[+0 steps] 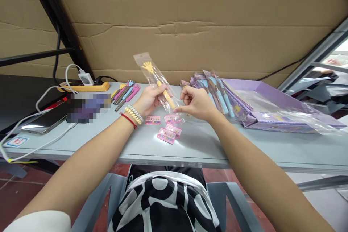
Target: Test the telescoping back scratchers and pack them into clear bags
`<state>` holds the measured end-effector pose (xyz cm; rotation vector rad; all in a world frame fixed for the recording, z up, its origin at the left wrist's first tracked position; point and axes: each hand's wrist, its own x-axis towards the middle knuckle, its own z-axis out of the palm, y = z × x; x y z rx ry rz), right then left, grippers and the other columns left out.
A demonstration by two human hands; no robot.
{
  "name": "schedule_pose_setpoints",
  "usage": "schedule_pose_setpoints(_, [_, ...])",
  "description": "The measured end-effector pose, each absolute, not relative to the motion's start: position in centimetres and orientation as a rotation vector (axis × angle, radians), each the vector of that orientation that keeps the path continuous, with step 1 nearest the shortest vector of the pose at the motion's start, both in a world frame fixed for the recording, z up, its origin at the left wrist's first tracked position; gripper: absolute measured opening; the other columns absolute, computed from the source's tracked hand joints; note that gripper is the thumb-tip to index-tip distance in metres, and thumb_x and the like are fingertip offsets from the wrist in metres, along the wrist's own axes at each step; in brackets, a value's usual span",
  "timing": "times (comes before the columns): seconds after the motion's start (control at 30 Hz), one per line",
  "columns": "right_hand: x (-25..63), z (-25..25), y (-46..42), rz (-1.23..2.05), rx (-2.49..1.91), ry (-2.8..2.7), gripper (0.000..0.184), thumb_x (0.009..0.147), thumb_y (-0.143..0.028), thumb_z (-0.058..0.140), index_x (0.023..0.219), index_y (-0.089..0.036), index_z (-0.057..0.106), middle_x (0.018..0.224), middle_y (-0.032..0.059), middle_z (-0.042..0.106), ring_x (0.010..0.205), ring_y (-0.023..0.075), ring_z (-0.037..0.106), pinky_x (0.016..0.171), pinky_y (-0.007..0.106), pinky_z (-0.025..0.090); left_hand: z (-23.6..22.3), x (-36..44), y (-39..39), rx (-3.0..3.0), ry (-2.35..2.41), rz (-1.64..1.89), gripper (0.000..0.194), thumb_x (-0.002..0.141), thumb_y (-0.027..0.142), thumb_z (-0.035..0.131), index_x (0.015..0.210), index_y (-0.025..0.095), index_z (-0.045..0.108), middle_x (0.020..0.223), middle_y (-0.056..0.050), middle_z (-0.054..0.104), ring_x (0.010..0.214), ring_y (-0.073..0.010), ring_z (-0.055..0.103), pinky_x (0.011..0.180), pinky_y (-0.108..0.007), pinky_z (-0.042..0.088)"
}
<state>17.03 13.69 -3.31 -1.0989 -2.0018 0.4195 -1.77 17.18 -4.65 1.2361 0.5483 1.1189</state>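
Note:
Above the grey table [206, 145], my left hand [149, 99] grips a clear plastic sleeve [156, 79] that holds a yellow hand-shaped stick [160, 86], fingers closed round its middle. My right hand [196, 102] pinches the sleeve's lower end with thumb and forefinger. Small pink cards [166, 135] lie on the table just below both hands. Bracelets circle my left wrist.
Loose hand-shaped sticks in pink, blue and yellow [125, 92] lie at the back left beside a yellow power strip [85, 86] with a charger. Packed sticks [214, 90] lean on a purple tray in plastic [272, 110] at right. A phone [46, 121] and white cables lie at left.

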Motion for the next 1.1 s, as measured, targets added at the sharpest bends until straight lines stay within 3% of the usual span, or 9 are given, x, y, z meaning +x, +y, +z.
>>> schedule_pose_setpoints(0.13, [17.00,-3.64,13.68,0.215,-1.109,-2.120,0.057,0.053,-0.059,0.080,0.082,-0.020,0.051,0.054,-0.0084,0.041,0.051,0.0072,0.034,0.053,0.023,0.028,-4.73,-1.49,16.87,1.266,0.601,1.043,0.036,0.071,0.042,0.074,0.090,0.014,0.061,0.071,-0.003,0.068,0.059,-0.0134,0.060,0.057,-0.027,0.045])
schedule_pose_setpoints(0.4, [17.21,-3.83,13.92,0.215,-1.128,-2.220,0.063,0.057,-0.054,0.080,0.101,-0.018,0.052,0.062,-0.0068,0.047,0.054,0.0090,0.041,0.056,0.024,0.032,-4.76,-1.43,16.87,1.320,0.623,1.050,0.038,0.073,0.043,0.073,0.096,0.016,0.059,0.073,-0.002,0.068,0.060,-0.0110,0.059,0.058,-0.025,0.043])
schedule_pose_setpoints(0.63, [17.05,-3.79,13.89,0.281,-1.192,-2.258,0.076,0.060,-0.057,0.077,0.117,-0.017,0.047,0.064,-0.0059,0.051,0.056,0.0106,0.045,0.056,0.024,0.031,-4.74,-1.17,16.71,1.254,0.761,0.977,0.026,0.075,0.036,0.071,0.081,0.015,0.056,0.073,-0.005,0.068,0.059,-0.0136,0.061,0.055,-0.026,0.047])
schedule_pose_setpoints(0.93, [16.91,-3.50,13.51,0.413,-1.200,-2.358,0.079,0.063,-0.058,0.074,0.123,-0.016,0.045,0.063,-0.0064,0.048,0.056,0.0112,0.047,0.054,0.024,0.030,-4.72,-1.03,16.45,1.202,0.842,0.832,0.015,0.077,0.026,0.068,0.074,0.013,0.060,0.064,-0.006,0.064,0.056,-0.0160,0.061,0.051,-0.029,0.051])
schedule_pose_setpoints(1.1, [16.85,-3.41,13.38,0.433,-1.234,-2.377,0.079,0.065,-0.058,0.073,0.125,-0.017,0.045,0.063,-0.0062,0.049,0.056,0.0120,0.048,0.054,0.024,0.030,-5.02,-1.10,16.57,1.263,0.808,0.824,0.013,0.077,0.025,0.067,0.077,0.013,0.061,0.062,-0.002,0.059,0.051,-0.0113,0.056,0.049,-0.025,0.048])
